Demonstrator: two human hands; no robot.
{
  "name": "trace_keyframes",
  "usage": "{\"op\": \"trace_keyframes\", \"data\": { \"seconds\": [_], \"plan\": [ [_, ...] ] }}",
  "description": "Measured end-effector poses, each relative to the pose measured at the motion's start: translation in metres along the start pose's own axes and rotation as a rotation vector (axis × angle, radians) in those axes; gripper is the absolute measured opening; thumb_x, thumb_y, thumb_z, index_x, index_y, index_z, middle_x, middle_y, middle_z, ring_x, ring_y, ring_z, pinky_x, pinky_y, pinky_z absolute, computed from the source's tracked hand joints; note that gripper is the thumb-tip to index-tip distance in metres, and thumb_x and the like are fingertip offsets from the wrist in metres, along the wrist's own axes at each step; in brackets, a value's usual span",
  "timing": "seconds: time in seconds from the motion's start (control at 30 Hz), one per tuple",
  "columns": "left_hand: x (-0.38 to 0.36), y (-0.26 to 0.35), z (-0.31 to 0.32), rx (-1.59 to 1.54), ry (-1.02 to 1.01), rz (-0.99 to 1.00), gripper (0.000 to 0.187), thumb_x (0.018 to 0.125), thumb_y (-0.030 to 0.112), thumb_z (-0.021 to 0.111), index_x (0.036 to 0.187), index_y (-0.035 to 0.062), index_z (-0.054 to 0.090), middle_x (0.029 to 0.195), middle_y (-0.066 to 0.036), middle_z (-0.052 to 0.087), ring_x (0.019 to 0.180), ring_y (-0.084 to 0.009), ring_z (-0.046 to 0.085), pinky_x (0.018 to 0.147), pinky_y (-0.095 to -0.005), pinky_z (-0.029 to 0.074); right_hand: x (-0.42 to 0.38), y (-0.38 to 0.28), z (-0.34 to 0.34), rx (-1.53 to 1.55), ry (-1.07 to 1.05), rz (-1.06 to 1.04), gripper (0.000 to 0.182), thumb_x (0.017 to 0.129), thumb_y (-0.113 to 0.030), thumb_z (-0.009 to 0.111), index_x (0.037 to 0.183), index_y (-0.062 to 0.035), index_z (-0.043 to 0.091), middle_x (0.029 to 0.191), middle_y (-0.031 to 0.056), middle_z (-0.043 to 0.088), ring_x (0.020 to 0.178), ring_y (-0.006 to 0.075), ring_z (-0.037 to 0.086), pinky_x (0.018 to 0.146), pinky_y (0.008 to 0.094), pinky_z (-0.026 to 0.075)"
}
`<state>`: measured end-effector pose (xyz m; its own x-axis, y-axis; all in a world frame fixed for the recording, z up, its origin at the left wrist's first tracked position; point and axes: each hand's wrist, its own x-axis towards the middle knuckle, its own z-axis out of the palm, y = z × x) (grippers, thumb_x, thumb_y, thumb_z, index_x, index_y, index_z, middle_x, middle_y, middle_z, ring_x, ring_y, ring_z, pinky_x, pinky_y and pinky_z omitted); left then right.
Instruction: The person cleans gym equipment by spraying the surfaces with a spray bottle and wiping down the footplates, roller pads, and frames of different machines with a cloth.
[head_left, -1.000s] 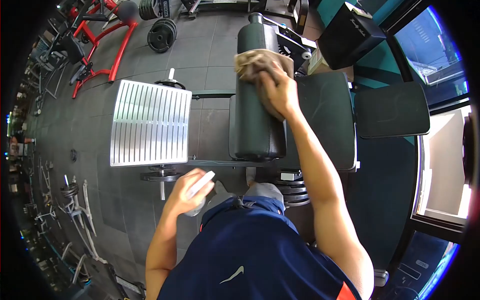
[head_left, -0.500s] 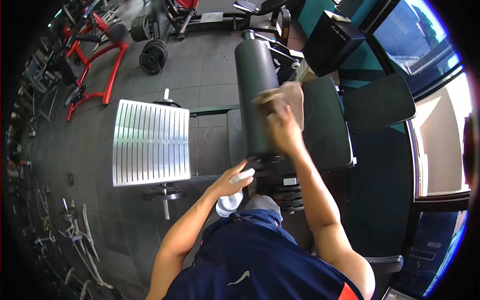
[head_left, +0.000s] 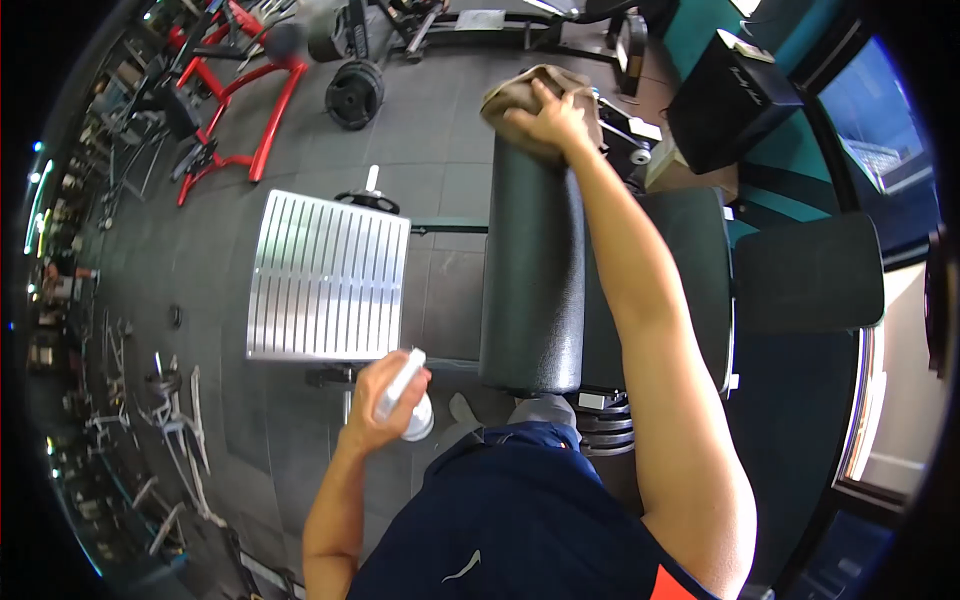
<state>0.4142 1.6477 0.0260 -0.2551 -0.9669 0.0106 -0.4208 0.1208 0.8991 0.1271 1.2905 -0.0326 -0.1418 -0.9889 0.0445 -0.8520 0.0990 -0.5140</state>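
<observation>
My right hand presses a brown cloth against the far end of a black padded roller. The fingers are spread over the cloth, with my arm stretched along the roller's right side. Close to the corner of the slotted metal footplate, my left hand is wrapped round the neck of a spray bottle with a white head. Part of the bottle's clear body shows below the fingers.
Right of the roller are black seat pads and another pad. A black speaker stands at the far right. Weight plates and a red machine frame are at the far left.
My right hand and the cloth have moved from the roller's middle to its far end. My left hand has moved left with the spray bottle, away from the roller.
</observation>
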Motion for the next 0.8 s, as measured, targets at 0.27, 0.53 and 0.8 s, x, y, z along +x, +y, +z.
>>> {"op": "trace_keyframes", "data": {
  "seconds": [0.27, 0.53, 0.8],
  "plan": [
    [0.19, 0.053, 0.013, 0.03, -0.289, -0.119, 0.031, 0.096, 0.031, 0.059, 0.092, 0.0012, 0.067, 0.077, -0.003, 0.063, 0.061, -0.0101, 0.056, 0.055, -0.0272, 0.047, -0.055, 0.099, 0.006, 1.216, -0.185, 0.13, 0.053, 0.103, -0.043, 0.049, 0.127, 0.0024, 0.063, 0.118, 0.0102, 0.066, 0.109, 0.0155, 0.059, 0.095, 0.0312, 0.047],
    [0.288, 0.057, 0.053, 0.607, -0.344, -0.179, 0.046, 0.086, 0.046, 0.068, 0.076, 0.001, 0.071, 0.066, -0.01, 0.069, 0.06, -0.0248, 0.068, 0.067, -0.0397, 0.055, -0.304, 0.11, -0.001, 1.384, -0.302, 0.641, 0.075, 0.098, -0.057, 0.054, 0.142, 0.0036, 0.049, 0.139, 0.0146, 0.056, 0.126, 0.0216, 0.053, 0.109, 0.0341, 0.039],
    [0.106, 0.093, 0.045, 0.589, -0.604, -0.096, 0.028, 0.091, 0.028, 0.065, 0.08, 0.002, 0.067, 0.061, -0.015, 0.057, 0.058, -0.0317, 0.061, 0.056, -0.0418, 0.047, -0.387, 0.094, -0.024, 1.283, -0.191, -0.188, 0.057, 0.1, -0.036, 0.054, 0.143, -0.0003, 0.047, 0.148, 0.0243, 0.041, 0.137, 0.0415, 0.04, 0.115, 0.0518, 0.03]
  ]
}}
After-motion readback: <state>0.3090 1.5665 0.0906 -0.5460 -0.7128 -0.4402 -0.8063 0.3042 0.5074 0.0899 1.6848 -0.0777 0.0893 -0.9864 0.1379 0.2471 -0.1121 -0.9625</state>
